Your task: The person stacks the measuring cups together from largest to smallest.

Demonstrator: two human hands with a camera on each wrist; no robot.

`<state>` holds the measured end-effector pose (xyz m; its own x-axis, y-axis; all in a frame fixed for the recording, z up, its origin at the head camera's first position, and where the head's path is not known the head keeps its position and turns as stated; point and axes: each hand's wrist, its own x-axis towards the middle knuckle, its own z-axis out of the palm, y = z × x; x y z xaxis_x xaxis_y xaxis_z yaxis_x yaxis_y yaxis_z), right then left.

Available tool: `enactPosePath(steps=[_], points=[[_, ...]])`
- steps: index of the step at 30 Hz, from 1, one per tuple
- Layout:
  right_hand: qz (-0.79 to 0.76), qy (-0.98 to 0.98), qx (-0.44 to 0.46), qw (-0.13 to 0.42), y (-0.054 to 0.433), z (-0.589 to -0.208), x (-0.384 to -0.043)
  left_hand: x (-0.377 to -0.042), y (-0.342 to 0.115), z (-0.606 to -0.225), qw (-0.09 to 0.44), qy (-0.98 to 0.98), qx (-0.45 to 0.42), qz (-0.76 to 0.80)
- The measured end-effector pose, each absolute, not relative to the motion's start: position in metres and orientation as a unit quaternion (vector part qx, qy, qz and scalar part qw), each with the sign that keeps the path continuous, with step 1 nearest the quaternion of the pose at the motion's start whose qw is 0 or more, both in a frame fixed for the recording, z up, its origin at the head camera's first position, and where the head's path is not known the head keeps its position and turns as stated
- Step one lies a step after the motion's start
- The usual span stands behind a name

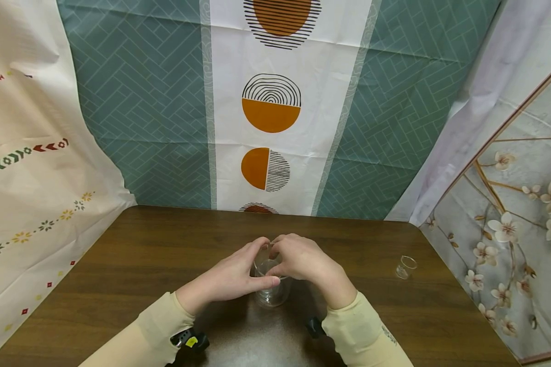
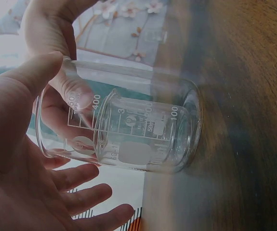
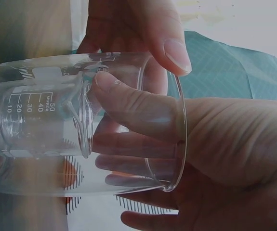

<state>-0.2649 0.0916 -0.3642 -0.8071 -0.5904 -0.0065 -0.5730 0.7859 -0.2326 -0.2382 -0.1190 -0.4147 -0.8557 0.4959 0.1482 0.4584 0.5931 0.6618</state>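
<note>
Table: dark brown wood-grain top, spread out in front of you and running from the left drape to the right one.
Left drape: cream cloth with small coloured motifs.
Left sleeve: pale yellow, with a black wrist strap bearing a yellow patch.
Your left hand: it holds the mouth of the large beaker, thumb on the near side of the rim, index finger round the far side; your other fingers are straight and spread beside the glass.
Back drape: green side panels flanking a white strip printed with orange and black rounds.
Large beaker: clear glass with white graduations, upright on the table between your hands.
Inner beaker: smaller, also graduated, upright inside the large one, near its bottom.
Your right hand: reaching into the large beaker from above, thumb and fingers parted by the inner beaker's rim; you cannot tell whether they touch it.
Right sleeve: the same pale yellow.
Far beaker: small, clear, on the table well apart from your right hand.
Right drape: pale cloth with white blossoms on brown branches.
</note>
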Motion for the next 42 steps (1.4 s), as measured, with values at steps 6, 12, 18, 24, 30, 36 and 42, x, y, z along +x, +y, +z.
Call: enactPosePath(steps=[6, 12, 18, 24, 30, 36, 42], points=[[-0.110, 0.942, -0.316, 0.033, 0.0925, -0.3645, -0.2649, -0.2386, -0.1189, -0.4160, 0.027, 0.891, 0.266, 0.366], [-0.114, 0.941, -0.317, 0.033, 0.0933, -0.3645, -0.2644, -0.2384, -0.1190, -0.4156, 0.030, 0.891, 0.267, 0.367], [-0.118, 0.939, -0.321, 0.033, 0.0943, -0.3641, -0.2638, -0.2381, -0.1189, -0.4153, 0.031, 0.890, 0.267, 0.368], [-0.114, 0.938, -0.326, 0.028, 0.0954, -0.3634, -0.2628, -0.2380, -0.1185, -0.4151, 0.029, 0.891, 0.267, 0.367], [-0.113, 0.937, -0.330, 0.024, 0.0966, -0.3632, -0.2624, -0.2376, -0.1187, -0.4145, 0.031, 0.890, 0.266, 0.368], [-0.113, 0.936, -0.332, 0.018, 0.0980, -0.3623, -0.2604, -0.2372, -0.1188, -0.4143, 0.032, 0.892, 0.264, 0.366], [-0.122, 0.938, -0.323, 0.019, 0.1002, -0.3605, -0.2588, -0.2378, -0.1186, -0.4145, 0.028, 0.891, 0.267, 0.367]])
